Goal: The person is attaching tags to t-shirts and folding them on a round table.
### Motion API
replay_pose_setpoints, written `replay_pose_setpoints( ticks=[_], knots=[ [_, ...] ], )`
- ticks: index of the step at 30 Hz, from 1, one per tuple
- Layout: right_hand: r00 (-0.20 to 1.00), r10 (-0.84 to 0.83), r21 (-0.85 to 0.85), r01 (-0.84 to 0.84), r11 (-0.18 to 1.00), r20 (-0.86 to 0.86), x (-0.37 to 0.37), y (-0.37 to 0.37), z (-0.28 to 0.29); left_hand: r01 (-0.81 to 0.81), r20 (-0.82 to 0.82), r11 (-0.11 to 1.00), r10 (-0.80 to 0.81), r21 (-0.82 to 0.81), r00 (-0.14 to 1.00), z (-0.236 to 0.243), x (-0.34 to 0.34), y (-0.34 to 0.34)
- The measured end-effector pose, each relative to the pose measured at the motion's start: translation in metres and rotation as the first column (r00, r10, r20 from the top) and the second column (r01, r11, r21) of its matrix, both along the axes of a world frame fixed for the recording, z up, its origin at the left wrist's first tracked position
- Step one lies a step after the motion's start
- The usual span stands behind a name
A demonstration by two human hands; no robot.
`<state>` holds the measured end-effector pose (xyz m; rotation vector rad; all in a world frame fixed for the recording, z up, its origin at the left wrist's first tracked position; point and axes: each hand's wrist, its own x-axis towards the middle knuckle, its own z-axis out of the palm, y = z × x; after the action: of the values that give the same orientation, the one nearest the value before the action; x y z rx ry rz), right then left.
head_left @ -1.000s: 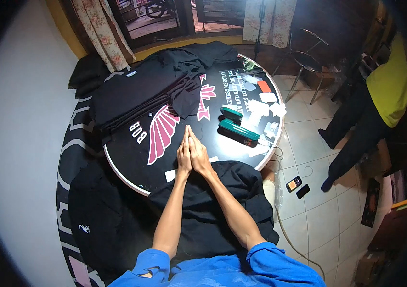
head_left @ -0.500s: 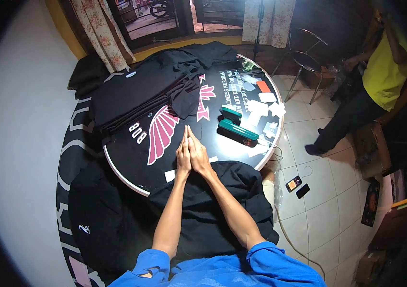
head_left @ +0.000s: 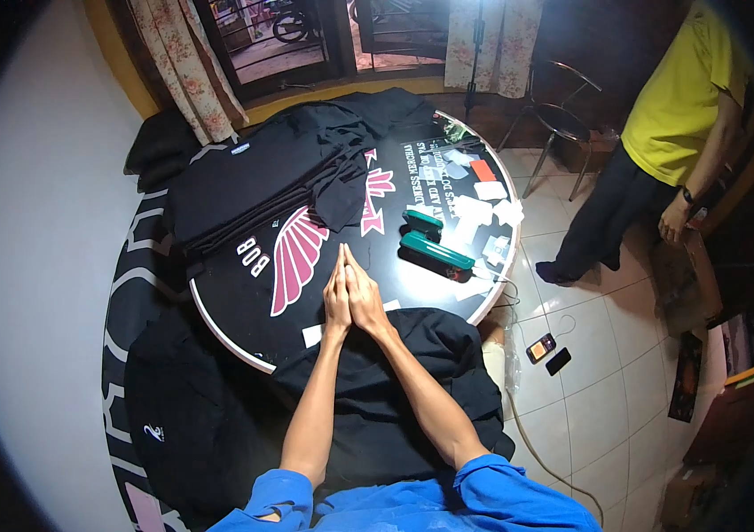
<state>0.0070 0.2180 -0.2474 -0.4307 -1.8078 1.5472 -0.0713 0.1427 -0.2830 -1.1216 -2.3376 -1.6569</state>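
My left hand [head_left: 336, 298] and my right hand [head_left: 364, 300] are pressed palm to palm over the near part of a round black table [head_left: 306, 310]. Their fingers are stretched out straight toward the table's far side, and nothing shows between them. Just beyond the fingertips hangs the loose end of black folded garments [head_left: 244, 186], piled at the far left. Another black garment [head_left: 404, 381] lies under my forearms at the near edge. Right of my hands lie a long teal device [head_left: 436, 250] and a shorter teal piece [head_left: 423, 222]. A small white paper [head_left: 313, 335] sits beside my left wrist.
White papers [head_left: 470, 213] and a red card [head_left: 482, 170] lie along the table's right side. Two phones [head_left: 541, 348] rest on the tiled floor near a cable [head_left: 541, 452]. A person in a yellow shirt [head_left: 674, 106] stands at right, by a round-seated chair [head_left: 563, 122] and a cardboard box [head_left: 686, 279].
The person in yellow has straightened, with an arm now lowered toward the box. My hands stay pressed together; the whole view has shifted slightly.
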Motion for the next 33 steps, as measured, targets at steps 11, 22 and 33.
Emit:
replay_pose_setpoints(
  ticks=[11,22,33],
  knots=[
    [1.0,-0.011,-0.002,0.011,1.0,-0.017,-0.001,0.001,-0.006,0.001,-0.017,1.0,-0.001,0.009,1.0,0.001,-0.005,0.008],
    [1.0,-0.02,0.018,0.02,1.0,-0.011,-0.004,0.004,-0.007,0.027,-0.024,0.999,-0.026,0.042,0.999,-0.003,-0.006,0.007],
    [1.0,0.002,0.013,-0.002,1.0,-0.003,-0.004,0.004,-0.009,0.006,-0.039,1.0,-0.005,0.017,0.999,-0.006,-0.008,0.002]
  ],
)
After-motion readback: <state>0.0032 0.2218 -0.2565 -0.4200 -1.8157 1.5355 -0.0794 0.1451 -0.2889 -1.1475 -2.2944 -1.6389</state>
